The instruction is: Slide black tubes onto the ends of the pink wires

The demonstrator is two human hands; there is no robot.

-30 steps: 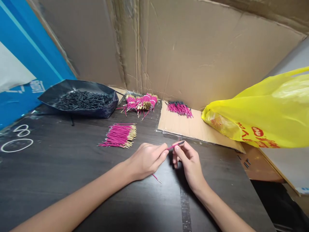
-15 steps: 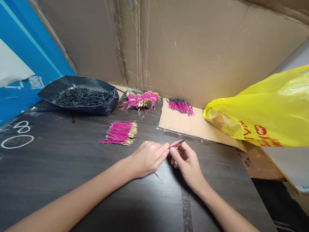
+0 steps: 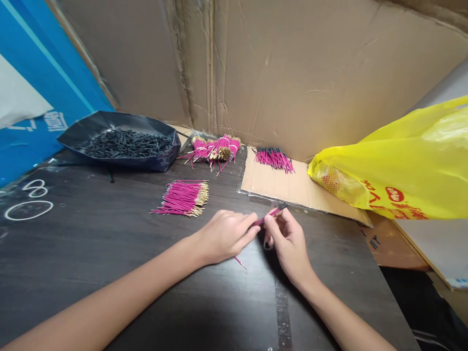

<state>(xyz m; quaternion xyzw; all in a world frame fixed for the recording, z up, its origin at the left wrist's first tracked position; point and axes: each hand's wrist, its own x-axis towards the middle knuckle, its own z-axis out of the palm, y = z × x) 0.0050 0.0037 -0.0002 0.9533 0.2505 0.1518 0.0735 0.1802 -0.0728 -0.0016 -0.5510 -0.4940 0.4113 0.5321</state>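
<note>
Over the dark table, my left hand (image 3: 226,236) is closed on a thin magenta wire (image 3: 240,262), whose silvery tip sticks out below the palm. My right hand (image 3: 288,243) pinches magenta wires (image 3: 260,222) with black sleeves (image 3: 281,207) on their far ends. These wires span the small gap between my two hands; how many there are I cannot tell. A small black piece (image 3: 268,246) shows under the curled fingers of my right hand. Left of my hands lies a flat row of magenta wires (image 3: 179,197) with gold-coloured ends.
A dark tray (image 3: 164,163) of short black tubes stands at the back left. Beside it lie tied bundles of magenta wires (image 3: 221,148). Black-tipped wires (image 3: 274,160) rest on a cardboard sheet (image 3: 292,187). A yellow bag (image 3: 402,161) is at right, white rings (image 3: 29,210) at left.
My right hand has moved slightly right, and the black-sleeved ends now reach farther right and up. More of the magenta wire shows between my hands.
</note>
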